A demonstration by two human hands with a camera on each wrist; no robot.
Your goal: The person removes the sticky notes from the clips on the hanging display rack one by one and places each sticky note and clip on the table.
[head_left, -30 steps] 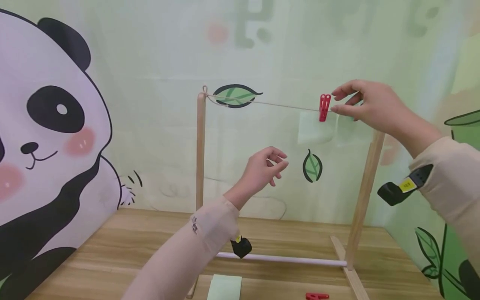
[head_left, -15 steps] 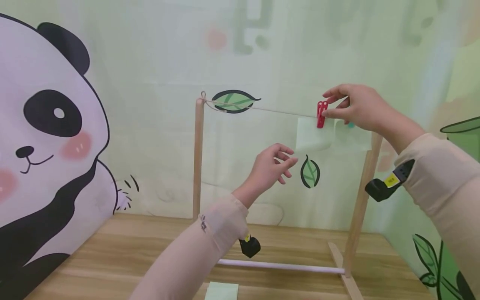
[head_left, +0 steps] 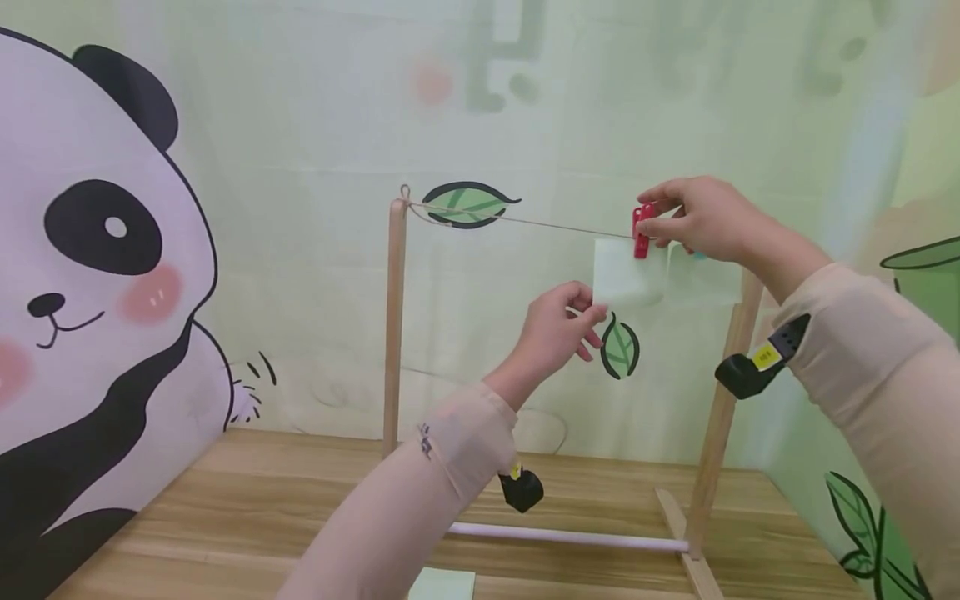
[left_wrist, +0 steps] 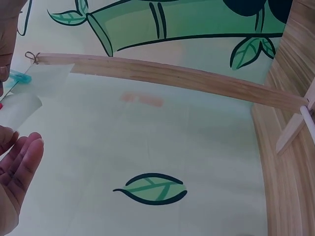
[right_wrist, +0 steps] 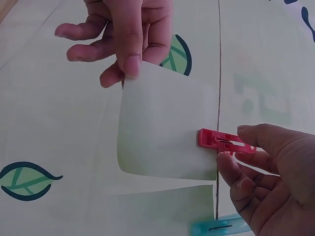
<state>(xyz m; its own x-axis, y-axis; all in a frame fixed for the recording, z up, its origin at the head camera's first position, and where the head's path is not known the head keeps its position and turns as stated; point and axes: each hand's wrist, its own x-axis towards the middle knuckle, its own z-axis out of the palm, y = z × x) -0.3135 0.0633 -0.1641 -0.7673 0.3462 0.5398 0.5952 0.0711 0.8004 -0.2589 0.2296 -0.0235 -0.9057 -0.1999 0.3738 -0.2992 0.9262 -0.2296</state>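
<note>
A red clothespin (right_wrist: 209, 139) clips a pale green sheet of paper (right_wrist: 162, 123) to a thin string (head_left: 555, 227). My right hand (head_left: 708, 218) pinches the handle end of that clothespin between thumb and fingers. Below it, my left hand (head_left: 558, 329) holds the paper's lower left corner, thumb on the front, as the right wrist view shows. Beside this sheet hangs a second pale sheet (right_wrist: 162, 209), held on the string by a blue clothespin (right_wrist: 219, 225), which my right hand partly covers in the head view.
The string runs between two wooden posts, the left post (head_left: 395, 333) and the right post (head_left: 720, 433). A white rod (head_left: 570, 537) joins them low down. A pale green paper stack (head_left: 442, 585) lies on the wooden table (head_left: 300, 500). Behind is a panda-printed backdrop (head_left: 322, 250).
My right hand has moved left and taken the red clothespin's handles. My left hand has risen rightward to the hanging paper and taken its lower corner. The view has tilted slightly up.
</note>
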